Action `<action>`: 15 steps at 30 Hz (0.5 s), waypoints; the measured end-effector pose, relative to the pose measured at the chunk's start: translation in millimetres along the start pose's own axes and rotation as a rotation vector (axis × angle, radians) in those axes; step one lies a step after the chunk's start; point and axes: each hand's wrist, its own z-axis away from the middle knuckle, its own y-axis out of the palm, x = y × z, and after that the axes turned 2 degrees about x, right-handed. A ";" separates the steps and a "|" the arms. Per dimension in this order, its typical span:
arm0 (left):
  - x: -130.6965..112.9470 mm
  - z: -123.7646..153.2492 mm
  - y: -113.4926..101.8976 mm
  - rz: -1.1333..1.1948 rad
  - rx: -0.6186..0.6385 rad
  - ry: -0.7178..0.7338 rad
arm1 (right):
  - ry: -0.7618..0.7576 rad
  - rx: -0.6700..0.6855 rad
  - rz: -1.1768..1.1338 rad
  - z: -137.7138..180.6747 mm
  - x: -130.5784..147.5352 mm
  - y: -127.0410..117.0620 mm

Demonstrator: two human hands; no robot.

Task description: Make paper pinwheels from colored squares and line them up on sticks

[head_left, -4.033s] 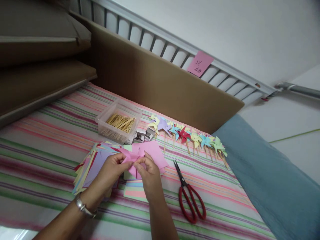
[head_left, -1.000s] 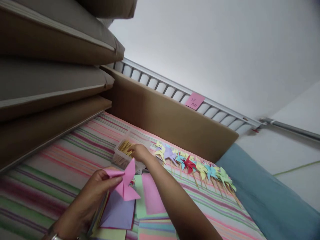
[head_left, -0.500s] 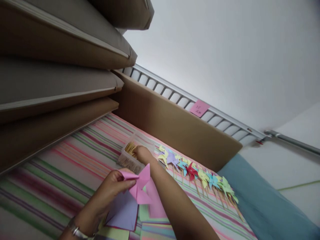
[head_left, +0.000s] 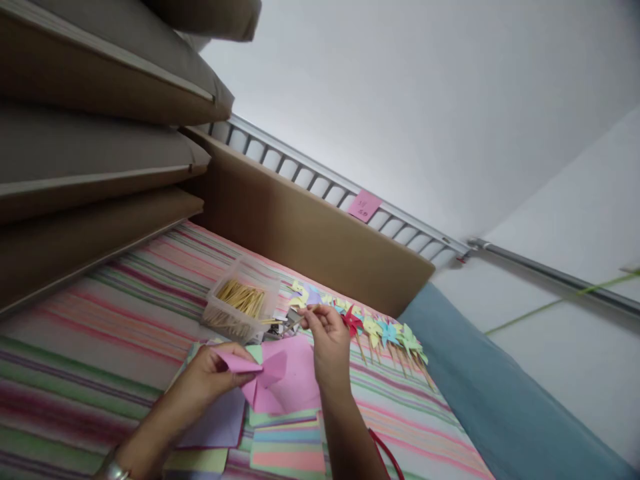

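My left hand (head_left: 220, 373) pinches a pink paper pinwheel (head_left: 273, 368) by its folded centre, between thumb and fingers. Under the pinwheel lies a flat pink paper sheet (head_left: 303, 380). My right hand (head_left: 327, 337) is closed, its thumb and fingertips together on a thin wooden stick (head_left: 295, 325) that points left. Just left of that hand stands a clear plastic box (head_left: 214, 312) holding many wooden sticks (head_left: 243, 298). Small metallic items (head_left: 277, 327) sit between the box and my right fingers; their kind is unclear.
Finished pinwheels on sticks (head_left: 389, 333) lie in a row along the right. Coloured paper sheets (head_left: 287, 440) rest on the striped cloth (head_left: 125, 340) near me. A cardboard panel (head_left: 300, 227) stands behind, before a radiator (head_left: 287, 170). Grey cushions (head_left: 95, 157) are stacked at left.
My right hand has come out of the box and moved right, now with a stick. The pinwheel has turned and tilted in my left hand. The view has shifted right.
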 end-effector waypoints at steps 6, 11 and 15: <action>10.4 -3.6 20.3 -0.185 0.164 0.100 | 0.225 0.010 -0.008 64.0 -32.3 -23.1; 21.7 -5.2 42.2 -0.269 0.222 0.066 | 0.424 0.143 -0.240 80.6 -48.4 -37.3; 35.1 -7.4 50.7 -0.269 0.209 0.047 | 0.506 0.231 -0.358 75.0 -55.2 -45.7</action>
